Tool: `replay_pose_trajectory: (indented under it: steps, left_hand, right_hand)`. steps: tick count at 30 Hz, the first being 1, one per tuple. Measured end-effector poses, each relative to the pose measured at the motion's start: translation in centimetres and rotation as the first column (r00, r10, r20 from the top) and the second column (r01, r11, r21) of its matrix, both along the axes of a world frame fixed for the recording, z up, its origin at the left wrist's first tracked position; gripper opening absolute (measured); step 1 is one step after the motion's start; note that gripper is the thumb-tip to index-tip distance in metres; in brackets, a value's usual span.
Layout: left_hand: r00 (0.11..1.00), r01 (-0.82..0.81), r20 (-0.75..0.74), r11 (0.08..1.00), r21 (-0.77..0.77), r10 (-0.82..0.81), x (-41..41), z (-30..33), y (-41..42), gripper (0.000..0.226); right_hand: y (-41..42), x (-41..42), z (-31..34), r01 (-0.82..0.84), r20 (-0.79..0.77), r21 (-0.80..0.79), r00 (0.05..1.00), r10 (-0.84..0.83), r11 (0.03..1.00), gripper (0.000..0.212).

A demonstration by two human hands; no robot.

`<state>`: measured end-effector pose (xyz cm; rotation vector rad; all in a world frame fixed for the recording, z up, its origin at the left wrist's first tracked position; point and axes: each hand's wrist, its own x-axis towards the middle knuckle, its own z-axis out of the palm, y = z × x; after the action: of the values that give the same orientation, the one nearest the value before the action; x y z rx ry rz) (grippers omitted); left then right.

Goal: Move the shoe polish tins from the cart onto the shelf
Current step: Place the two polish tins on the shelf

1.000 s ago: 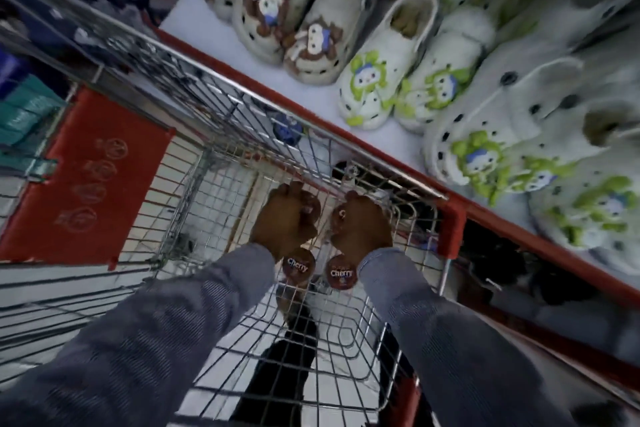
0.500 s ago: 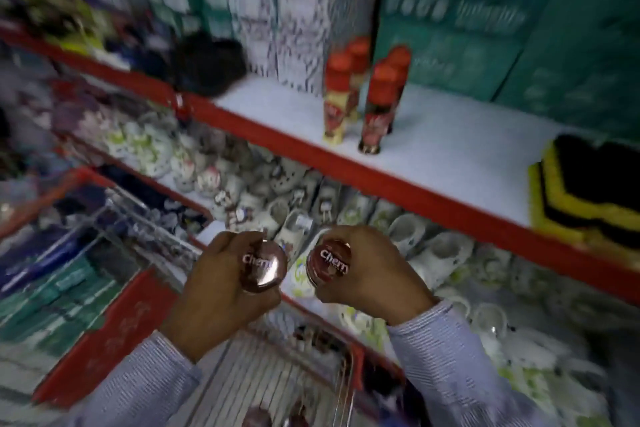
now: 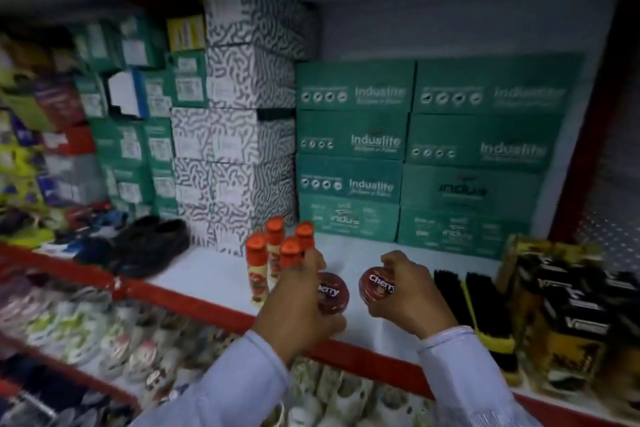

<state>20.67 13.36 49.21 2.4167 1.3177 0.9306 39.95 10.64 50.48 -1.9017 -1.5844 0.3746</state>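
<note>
My left hand point(image 3: 298, 305) grips a round dark-red shoe polish tin point(image 3: 333, 291) with white "Cherry" lettering. My right hand point(image 3: 405, 291) grips a second tin of the same kind point(image 3: 375, 286). Both tins are tilted with their lids toward me, just above the white shelf point(image 3: 214, 274), near its red front edge. The two tins are a small gap apart. The cart is out of view.
Several orange-capped bottles point(image 3: 277, 253) stand just left of my left hand. Black brushes point(image 3: 478, 302) and yellow-black boxes point(image 3: 568, 308) sit to the right. Green boxes point(image 3: 412, 149) and patterned boxes point(image 3: 242, 114) line the back. A black shoe point(image 3: 152, 243) lies left; a lower shelf holds white clogs point(image 3: 104, 329).
Both hands have lifted the tins out of the cart and carried them up and forward over the white shelf. The view has swung up from the cart to the shelf.
</note>
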Motion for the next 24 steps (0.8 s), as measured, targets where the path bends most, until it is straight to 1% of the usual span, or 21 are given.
replay_pose_trajectory:
  steps: [2,5,8,12,15,17,19,20,22,23,24]
  left_hand:
    - [0.994,-0.048,-0.096,0.998,-0.037,0.044,2.8,-0.6,2.6,0.073]
    - [0.976,-0.076,-0.209,0.993,-0.095,0.055,6.3,-1.9,6.7,0.077]
    - [0.966,-0.111,-0.248,0.98,-0.168,0.067,7.7,-3.2,9.6,0.086]
    - [0.95,-0.15,-0.304,0.958,-0.243,0.072,8.8,-4.5,11.2,0.092]
    - [0.941,-0.155,-0.332,0.954,-0.257,0.063,8.9,-5.2,11.8,0.09]
    - [0.933,-0.138,-0.357,0.964,-0.226,0.049,8.5,-5.4,12.0,0.082]
    - [0.924,-0.116,-0.38,0.974,-0.192,0.035,7.9,-5.2,11.5,0.07]
    - [0.922,-0.104,-0.385,0.981,-0.161,0.035,7.6,-4.9,11.1,0.06]
    - [0.929,-0.059,-0.369,0.996,-0.062,0.033,6.5,-4.3,9.5,0.031]
    - [0.937,-0.023,-0.349,1.0,-0.011,0.018,5.8,-4.0,8.5,0.02]
    - [0.948,0.015,-0.317,1.0,0.019,-0.009,4.9,-3.9,6.7,0.021]
  right_hand:
    - [1.6,1.1,-0.6,0.04,0.021,-0.048,0.999,-0.039,0.998,0.087]
    - [3.9,2.4,-1.9,0.083,0.035,-0.127,0.996,-0.079,0.988,0.078]
    - [6.0,2.7,-3.1,0.108,0.063,-0.182,0.993,-0.098,0.977,0.073]
    - [8.1,3.1,-4.8,0.13,0.086,-0.201,0.99,-0.114,0.971,0.06]
    - [8.6,3.0,-5.8,0.122,0.093,-0.2,0.99,-0.105,0.972,0.053]
    - [8.5,3.0,-5.9,0.112,0.094,-0.216,0.991,-0.093,0.97,0.059]
    - [7.7,2.9,-5.6,0.105,0.112,-0.186,0.99,-0.085,0.977,0.066]
    - [7.0,2.8,-5.3,0.102,0.12,-0.143,0.989,-0.086,0.984,0.069]
    - [4.9,2.1,-4.7,0.084,0.135,-0.046,0.988,-0.077,0.995,0.07]
    - [3.6,1.6,-4.4,0.067,0.145,0.003,0.987,-0.066,0.998,0.07]
    - [2.2,0.8,-4.4,0.043,0.152,0.046,0.987,-0.049,0.998,0.071]
